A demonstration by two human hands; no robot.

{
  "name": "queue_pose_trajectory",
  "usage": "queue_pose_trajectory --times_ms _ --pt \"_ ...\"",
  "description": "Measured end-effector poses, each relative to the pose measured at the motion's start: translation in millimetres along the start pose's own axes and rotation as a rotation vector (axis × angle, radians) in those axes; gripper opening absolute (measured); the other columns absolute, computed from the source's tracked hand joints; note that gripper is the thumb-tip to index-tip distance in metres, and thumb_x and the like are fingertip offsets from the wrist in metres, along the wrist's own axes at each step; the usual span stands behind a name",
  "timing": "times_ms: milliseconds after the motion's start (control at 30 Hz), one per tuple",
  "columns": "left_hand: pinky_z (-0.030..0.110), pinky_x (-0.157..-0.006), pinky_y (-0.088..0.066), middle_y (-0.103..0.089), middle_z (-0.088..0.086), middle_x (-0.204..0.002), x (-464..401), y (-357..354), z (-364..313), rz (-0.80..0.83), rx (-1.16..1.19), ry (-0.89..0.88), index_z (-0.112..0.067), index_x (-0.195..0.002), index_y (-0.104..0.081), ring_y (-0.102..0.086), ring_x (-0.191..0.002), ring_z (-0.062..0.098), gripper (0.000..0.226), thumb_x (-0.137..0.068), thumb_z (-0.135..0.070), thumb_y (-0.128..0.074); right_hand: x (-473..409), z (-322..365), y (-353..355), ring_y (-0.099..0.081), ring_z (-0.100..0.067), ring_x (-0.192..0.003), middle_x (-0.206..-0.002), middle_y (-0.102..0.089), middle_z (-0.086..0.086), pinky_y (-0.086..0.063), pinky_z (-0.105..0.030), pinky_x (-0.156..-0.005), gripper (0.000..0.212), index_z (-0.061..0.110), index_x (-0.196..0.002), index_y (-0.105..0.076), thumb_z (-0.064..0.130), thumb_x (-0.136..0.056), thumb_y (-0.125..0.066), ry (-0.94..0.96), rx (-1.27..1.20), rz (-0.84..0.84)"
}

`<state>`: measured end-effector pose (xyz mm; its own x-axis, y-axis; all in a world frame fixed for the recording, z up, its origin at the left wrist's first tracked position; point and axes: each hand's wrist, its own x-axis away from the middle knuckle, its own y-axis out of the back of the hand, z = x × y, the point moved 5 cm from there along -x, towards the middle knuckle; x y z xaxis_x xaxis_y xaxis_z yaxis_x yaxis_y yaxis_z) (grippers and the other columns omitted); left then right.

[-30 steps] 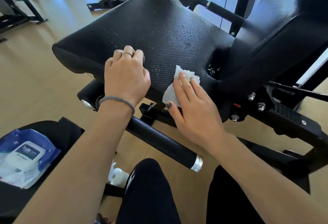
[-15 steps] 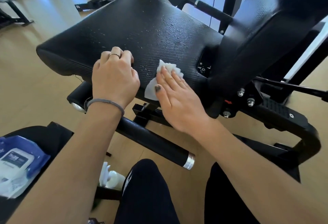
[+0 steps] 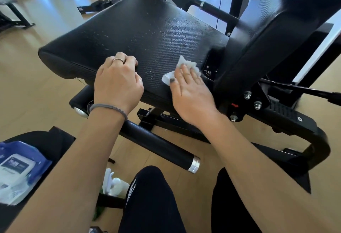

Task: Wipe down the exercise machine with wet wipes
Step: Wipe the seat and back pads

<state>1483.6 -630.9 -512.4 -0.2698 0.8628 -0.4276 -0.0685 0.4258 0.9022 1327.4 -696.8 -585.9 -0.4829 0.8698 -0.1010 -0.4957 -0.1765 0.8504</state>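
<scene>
The black padded seat (image 3: 140, 29) of the exercise machine fills the middle of the view, its textured top speckled with water droplets. A crumpled white wet wipe (image 3: 186, 68) lies near the seat's near right corner, and my right hand (image 3: 191, 92) presses it flat with straight fingers. My left hand (image 3: 118, 83), fingers curled under, rests on the seat's near edge to the left of the wipe, holding nothing. The black backrest (image 3: 273, 35) rises at the right.
A blue pack of wet wipes (image 3: 18, 170) lies on a black seat at lower left. A black bar with a silver cap (image 3: 166, 151) runs under the seat. A white spray bottle (image 3: 114, 184) stands on the wooden floor. My knees are at the bottom.
My right hand has slid the wipe along the seat's near edge, first leftward, then back right toward the backrest. My left hand has stayed on the seat edge.
</scene>
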Motion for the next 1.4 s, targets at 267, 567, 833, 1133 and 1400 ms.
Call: queue_pose_trajectory --times_ms 267,567,833,1133,1400 --pt "0.048 -0.099 -0.048 -0.056 0.014 -0.130 -1.2 -2.7 0.2 -0.004 -0.008 -0.018 -0.009 -0.124 -0.059 -0.050 -0.121 0.034 0.031 -0.097 -0.019 -0.049 73.9 -49.3 0.5 -0.042 -0.031 -0.140 -0.152 -0.046 -0.015 -0.032 -0.049 -0.117 0.066 0.008 -0.148 -0.041 0.045 -0.102 -0.012 -0.211 0.018 -0.279" --pt "0.043 -0.100 -0.045 -0.056 0.011 -0.132 -1.6 1.4 9.0 -0.011 0.090 -0.022 -0.012 -0.129 -0.058 -0.049 -0.122 0.030 0.034 -0.096 -0.014 -0.049 54.1 -11.6 4.5 0.008 -0.004 -0.155 -0.170 0.001 0.009 -0.004 -0.033 -0.128 0.058 0.023 -0.162 -0.008 0.042 -0.108 -0.008 0.315 0.072 0.032" --pt "0.046 -0.124 0.000 -0.004 0.020 -0.166 -34.7 3.8 115.9 0.048 0.022 0.520 -0.009 -0.159 -0.013 0.002 -0.153 0.036 0.066 -0.103 -0.039 -0.031 27.9 16.8 -3.3 0.006 -0.014 -0.157 -0.170 0.001 0.000 -0.005 -0.037 -0.128 0.067 0.016 -0.162 -0.006 0.048 -0.104 -0.003 0.386 0.192 0.042" --pt "0.044 -0.125 0.001 -0.009 0.015 -0.165 -28.6 -5.1 120.8 -0.070 0.025 0.401 -0.006 -0.158 -0.015 0.002 -0.153 0.034 0.064 -0.105 -0.042 -0.024 4.4 44.0 -7.8 0.012 -0.010 -0.155 -0.170 0.007 0.002 -0.003 -0.035 -0.128 0.059 0.017 -0.163 0.000 0.040 -0.109 -0.010 0.537 0.226 0.080" --pt "0.044 -0.125 -0.001 -0.012 0.015 -0.165 -28.8 -8.1 121.9 -0.112 0.034 0.373 -0.005 -0.158 -0.017 -0.001 -0.153 0.034 0.064 -0.106 -0.043 -0.024 -13.3 82.9 -10.4 0.007 -0.012 -0.156 -0.170 -0.002 -0.002 0.004 -0.029 -0.127 0.064 0.015 -0.163 -0.009 0.044 -0.105 -0.006 0.650 0.209 0.102"
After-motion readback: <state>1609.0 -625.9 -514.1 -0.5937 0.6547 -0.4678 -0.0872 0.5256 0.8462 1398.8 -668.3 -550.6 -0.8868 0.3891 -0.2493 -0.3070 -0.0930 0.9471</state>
